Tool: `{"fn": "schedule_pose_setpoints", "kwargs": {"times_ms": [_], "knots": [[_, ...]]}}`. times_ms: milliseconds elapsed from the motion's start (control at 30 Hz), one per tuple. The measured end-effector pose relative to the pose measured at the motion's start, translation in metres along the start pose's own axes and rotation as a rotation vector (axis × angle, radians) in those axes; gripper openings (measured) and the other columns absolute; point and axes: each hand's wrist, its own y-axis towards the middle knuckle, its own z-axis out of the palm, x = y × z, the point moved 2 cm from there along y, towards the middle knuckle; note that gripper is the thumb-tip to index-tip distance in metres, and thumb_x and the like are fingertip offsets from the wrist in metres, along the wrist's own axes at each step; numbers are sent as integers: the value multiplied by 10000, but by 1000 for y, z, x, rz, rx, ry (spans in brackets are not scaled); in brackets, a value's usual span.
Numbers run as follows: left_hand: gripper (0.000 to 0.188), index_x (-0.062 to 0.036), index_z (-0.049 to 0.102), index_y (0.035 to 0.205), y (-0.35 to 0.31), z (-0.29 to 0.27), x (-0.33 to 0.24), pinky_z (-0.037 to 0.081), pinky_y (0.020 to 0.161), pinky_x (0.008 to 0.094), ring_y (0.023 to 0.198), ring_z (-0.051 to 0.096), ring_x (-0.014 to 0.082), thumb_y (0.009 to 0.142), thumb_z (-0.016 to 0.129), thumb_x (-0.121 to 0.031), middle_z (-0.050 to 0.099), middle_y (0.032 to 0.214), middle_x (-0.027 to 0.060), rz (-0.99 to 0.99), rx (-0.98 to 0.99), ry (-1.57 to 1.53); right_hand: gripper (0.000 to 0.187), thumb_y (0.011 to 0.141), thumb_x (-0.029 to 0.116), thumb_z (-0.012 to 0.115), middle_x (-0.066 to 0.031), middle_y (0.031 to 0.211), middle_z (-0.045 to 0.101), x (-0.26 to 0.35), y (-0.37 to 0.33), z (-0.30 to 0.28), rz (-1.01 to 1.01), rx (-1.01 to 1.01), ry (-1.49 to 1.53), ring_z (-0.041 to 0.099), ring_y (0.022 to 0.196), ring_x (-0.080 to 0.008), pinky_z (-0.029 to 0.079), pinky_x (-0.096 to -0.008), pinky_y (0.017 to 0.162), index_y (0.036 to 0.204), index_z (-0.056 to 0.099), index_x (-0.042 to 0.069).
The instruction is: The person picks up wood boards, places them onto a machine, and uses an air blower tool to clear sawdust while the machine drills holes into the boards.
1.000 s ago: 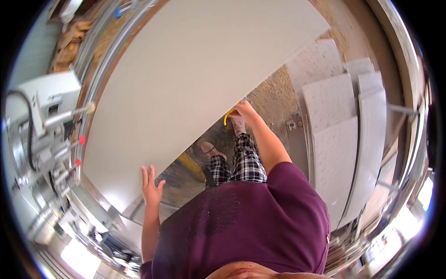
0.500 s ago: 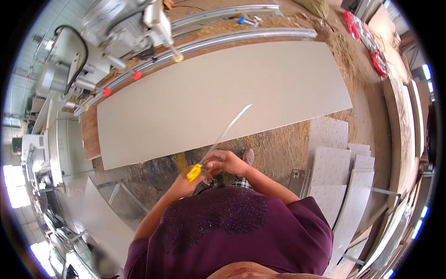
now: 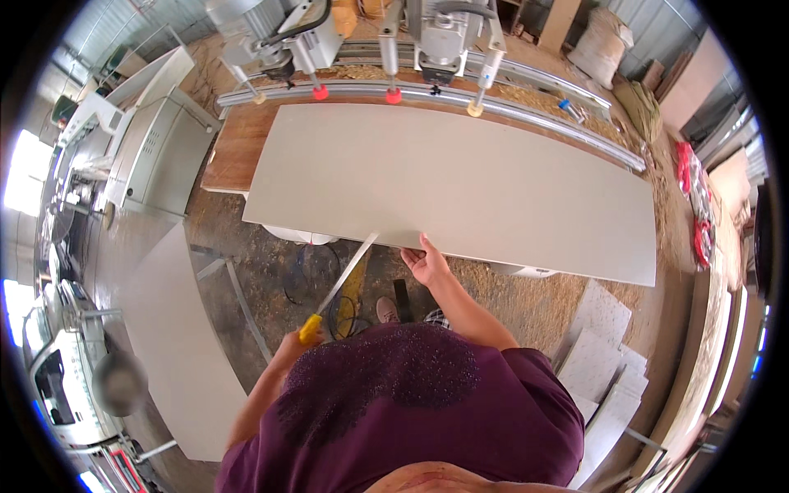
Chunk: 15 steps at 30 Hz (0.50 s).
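Observation:
My left hand [image 3: 288, 349] is closed around a yellow tape measure [image 3: 311, 329], close to my body. Its pale blade [image 3: 349, 273] runs out straight, with the tip near the front edge of a large grey panel [image 3: 444, 177]. At that same edge my right hand [image 3: 427, 264] grips the panel, thumb on top and the other fingers at or below the edge, partly hidden. The panel lies flat on a brown wooden bed [image 3: 238, 152].
Behind the panel stands a machine with drill-like heads [image 3: 444, 41] and red-tipped pressers [image 3: 394, 95] over a metal rail [image 3: 526, 113]. Pale boards [image 3: 596, 353] are stacked at right. Another grey board [image 3: 177, 345] stands at left. Sawdust covers the floor.
My right hand has left the tape measure and moved forward onto the panel's edge. My left hand has drawn back left with the tape measure. The view has turned left.

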Motion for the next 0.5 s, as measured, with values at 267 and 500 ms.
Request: {"fn": "schedule_pose_setpoints", "kwargs": {"times_ms": [267,500], "knots": [[150,-67,546,957,78,-46,28,515,509,277,667,559,115,888,554,-200,555,773,18,-205,-477,-288,220,942,194,513,-124,1130,548,7,-8,0,-136,-90,31,554,1057,-288,492,-481,951,1120,493,66],[313,-18,523,1147,166,-52,28,552,522,313,800,598,252,882,586,-173,539,1024,156,-10,-705,36,290,917,255,563,-121,1051,573,74,-46,-56,-278,-339,-1,596,956,-291,550,-481,824,1120,501,58]]}}
